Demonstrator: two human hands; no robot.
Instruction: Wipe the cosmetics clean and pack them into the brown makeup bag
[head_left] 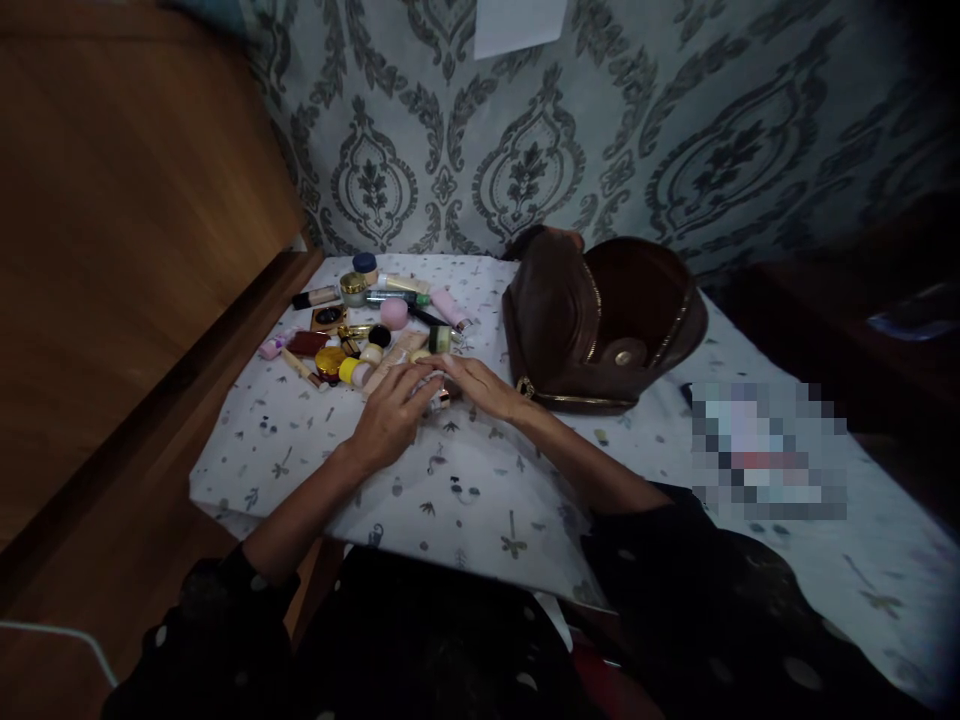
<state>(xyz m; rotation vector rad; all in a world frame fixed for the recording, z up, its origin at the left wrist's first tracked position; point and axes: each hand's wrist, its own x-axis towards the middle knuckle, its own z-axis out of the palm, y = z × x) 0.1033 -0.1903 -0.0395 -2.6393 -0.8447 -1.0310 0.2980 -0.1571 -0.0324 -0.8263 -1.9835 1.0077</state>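
Hands at cosmetics, jar label illegible

**Partly covered, cropped or too dark**

Can see only part of small bottle by left hand and right hand; cannot tell whether held. Cannot make out depths of brown bag. Cannot read labels on jars, too small. Cannot identify anything beneath pixelated patch. See white sheet cut by top edge, cable by left.
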